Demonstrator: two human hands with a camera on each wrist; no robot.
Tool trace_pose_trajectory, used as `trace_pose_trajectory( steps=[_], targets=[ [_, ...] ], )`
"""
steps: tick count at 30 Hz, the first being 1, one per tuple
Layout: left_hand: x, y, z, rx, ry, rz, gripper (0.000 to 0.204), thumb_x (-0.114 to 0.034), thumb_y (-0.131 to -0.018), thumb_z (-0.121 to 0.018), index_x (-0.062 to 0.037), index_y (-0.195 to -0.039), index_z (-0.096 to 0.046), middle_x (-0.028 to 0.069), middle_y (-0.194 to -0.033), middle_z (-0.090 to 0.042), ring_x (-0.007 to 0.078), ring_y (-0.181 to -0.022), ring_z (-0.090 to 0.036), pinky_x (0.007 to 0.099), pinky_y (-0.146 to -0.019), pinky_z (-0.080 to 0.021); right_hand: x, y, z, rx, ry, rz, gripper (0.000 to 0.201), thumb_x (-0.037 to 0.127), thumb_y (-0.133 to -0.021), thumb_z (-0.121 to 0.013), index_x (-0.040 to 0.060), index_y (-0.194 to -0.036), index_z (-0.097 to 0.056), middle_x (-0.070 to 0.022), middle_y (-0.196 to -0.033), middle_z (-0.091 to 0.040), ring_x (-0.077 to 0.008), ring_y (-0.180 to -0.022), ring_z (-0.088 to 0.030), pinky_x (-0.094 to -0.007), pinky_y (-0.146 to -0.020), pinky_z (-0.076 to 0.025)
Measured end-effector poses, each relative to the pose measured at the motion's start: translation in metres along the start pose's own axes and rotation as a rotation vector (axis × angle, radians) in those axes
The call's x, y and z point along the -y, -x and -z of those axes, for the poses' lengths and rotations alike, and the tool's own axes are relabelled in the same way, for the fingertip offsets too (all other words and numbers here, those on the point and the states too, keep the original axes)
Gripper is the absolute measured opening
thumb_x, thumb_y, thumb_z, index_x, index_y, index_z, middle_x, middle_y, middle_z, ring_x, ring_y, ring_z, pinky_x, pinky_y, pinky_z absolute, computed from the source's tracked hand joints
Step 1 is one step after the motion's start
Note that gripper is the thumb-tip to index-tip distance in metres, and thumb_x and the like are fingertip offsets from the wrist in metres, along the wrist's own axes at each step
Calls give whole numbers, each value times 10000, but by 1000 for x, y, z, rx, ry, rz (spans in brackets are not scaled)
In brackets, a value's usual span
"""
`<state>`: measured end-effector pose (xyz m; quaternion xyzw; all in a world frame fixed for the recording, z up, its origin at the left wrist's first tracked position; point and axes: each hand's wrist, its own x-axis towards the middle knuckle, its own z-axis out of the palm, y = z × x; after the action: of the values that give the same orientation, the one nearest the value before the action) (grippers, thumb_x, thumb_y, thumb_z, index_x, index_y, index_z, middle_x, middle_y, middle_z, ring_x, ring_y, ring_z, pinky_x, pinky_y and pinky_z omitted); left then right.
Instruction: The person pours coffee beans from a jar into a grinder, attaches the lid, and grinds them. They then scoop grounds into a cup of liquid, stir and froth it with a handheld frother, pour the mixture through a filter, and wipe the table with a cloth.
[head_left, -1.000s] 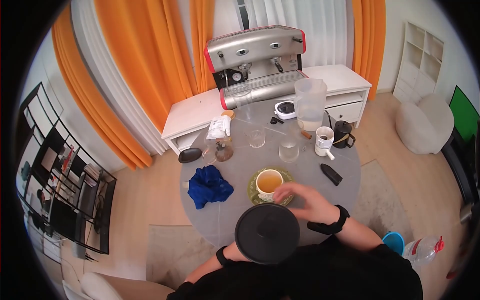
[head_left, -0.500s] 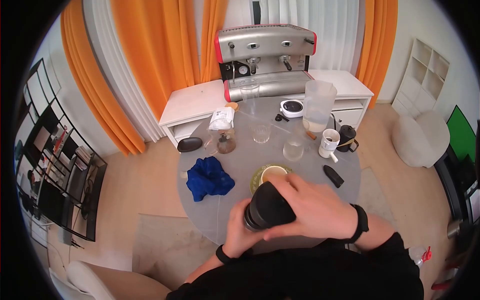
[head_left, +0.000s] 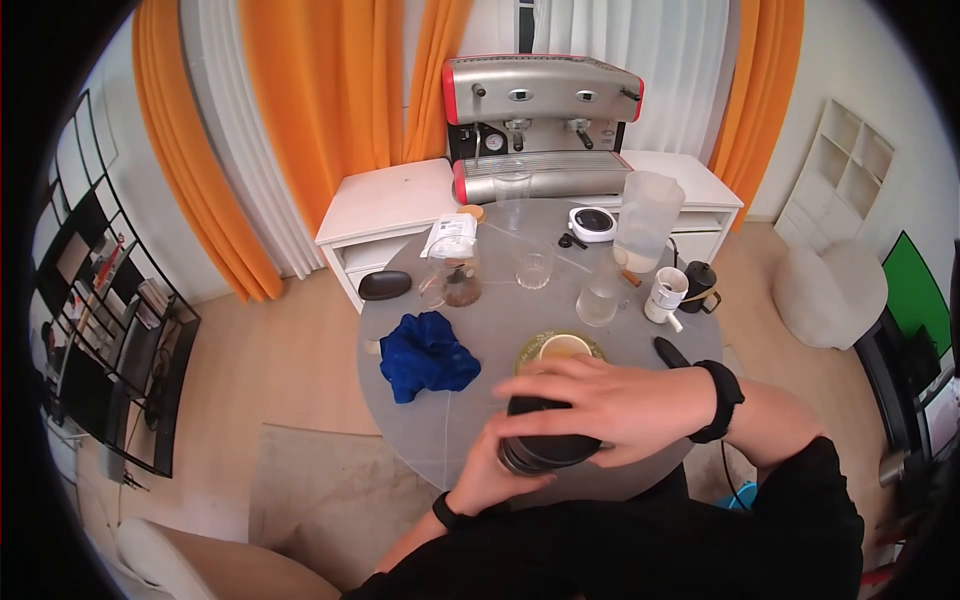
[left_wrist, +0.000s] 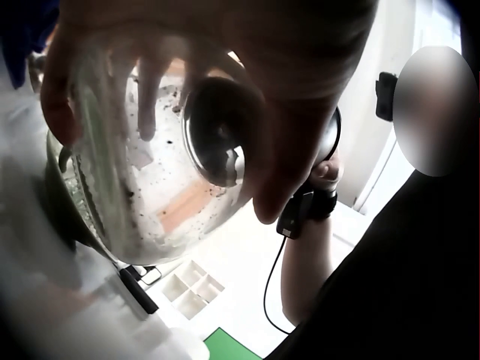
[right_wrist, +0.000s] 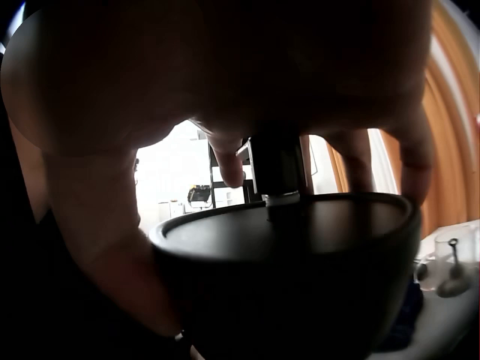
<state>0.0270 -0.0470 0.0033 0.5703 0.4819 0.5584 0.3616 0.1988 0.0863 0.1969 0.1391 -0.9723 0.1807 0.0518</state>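
Left hand [head_left: 485,475] wraps its fingers and thumb round the clear body [left_wrist: 184,210] of a lidded vessel, while the right hand [head_left: 645,405] grips the black top [right_wrist: 337,285] from above, fingers spread across to its far side. The vessel is held at the near edge of the round grey surface [head_left: 415,430], close to the person's torso; whether its base touches anything cannot be told.

Both parts look stiff. The clear wall seems smooth, probably glass or hard plastic — likely slippery, and perhaps breakable if knocked. Weight is hard to judge, but it looks manageable with two hands. The best hold is probably a full wrap round the clear wall, with the other hand on the broad sides of the black top rather than its central stem.

Just beyond the hands, toward the middle of the surface, a cup [head_left: 566,346] sits on a green plate [head_left: 527,352], so forward room is tight. A black pointed object [head_left: 668,350] lies near the right edge, partly behind the right hand. Toward the left edge lies a crumpled blue cloth [head_left: 428,360]; between it and the plate a gap runs down to the near edge — the easiest room for sideways movement.
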Motion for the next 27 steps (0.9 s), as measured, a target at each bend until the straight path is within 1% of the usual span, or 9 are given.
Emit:
trace_pose_trajectory(
  steps=[2,5,8,10,12,15,21,23,27],
  targets=[
    [-6,-1,-4,-72,62,-12,852,-215,-600,-956,-24,-1290,-494,162,-1205,-595,333,-1147,-605,425,-970,-492,15,1,9,15,66,-102,1060,261,-689,-866,107,-1560,-282,-227,-1513,-336,-460,-1363,-396,-527,-1126,-359],
    [2,-4,-6,-234,-22,-60,849,-224,-611,-952,-18,-1288,-484,169,-1206,-591,341,-1133,-599,431,-963,-485,32,-8,-8,-70,16,-625,1223,579,-735,-828,-51,-1538,-153,-312,-1384,-412,-487,-1133,-582,-471,-943,-519],
    [3,-2,-3,-327,-325,-121,844,-200,-607,-936,-19,-1287,-469,179,-1203,-582,373,-1141,-568,442,-969,-464,42,-19,-26,-95,32,-827,1172,563,-765,-811,-39,-1539,-168,-308,-1339,-443,-478,-1073,-611,-479,-876,-545],
    [1,-2,-5,-413,-459,-157,844,-176,-589,-928,-19,-1280,-468,186,-1193,-577,388,-1152,-553,446,-977,-457,27,-13,-37,-181,27,-794,1135,580,-822,-750,-9,-1577,-140,-369,-1245,-472,-476,-1062,-605,-501,-862,-539],
    [3,0,-3,-374,-407,-142,844,-173,-584,-929,-20,-1275,-470,189,-1202,-572,388,-1147,-554,448,-976,-458,7,-3,-36,-292,73,-272,1145,529,-816,-781,-8,-1580,-119,-367,-1336,-418,-482,-1197,-527,-518,-989,-473],
    [-4,-1,-3,-298,-274,-116,840,-169,-574,-932,-19,-1263,-474,192,-1216,-563,389,-1135,-558,451,-971,-459,13,1,-14,-220,-78,-189,1136,366,-752,-880,-31,-1546,-171,-304,-1458,-381,-457,-1381,-382,-482,-1146,-344],
    [-12,-6,-12,-344,-429,-175,825,-158,-571,-924,-27,-1259,-486,185,-1188,-575,394,-1113,-571,455,-959,-466,46,-4,-20,-254,-89,-745,1035,302,-756,-846,-10,-1537,-242,-271,-1371,-471,-437,-1268,-503,-449,-1028,-460],
    [-15,-9,-12,-378,-592,-268,826,-152,-571,-919,-30,-1264,-487,183,-1168,-581,397,-1100,-573,456,-954,-468,37,0,-25,-273,-26,-680,1011,307,-749,-846,5,-1526,-273,-247,-1328,-496,-426,-1216,-530,-440,-990,-479],
    [-23,-12,1,-17,-232,-57,854,-156,-603,-921,-31,-1324,-480,153,-1243,-584,315,-1198,-566,427,-1020,-452,32,9,-7,-198,32,-431,904,276,-714,-844,65,-1471,-397,-177,-1245,-528,-384,-1135,-558,-422,-934,-500]
  ],
)
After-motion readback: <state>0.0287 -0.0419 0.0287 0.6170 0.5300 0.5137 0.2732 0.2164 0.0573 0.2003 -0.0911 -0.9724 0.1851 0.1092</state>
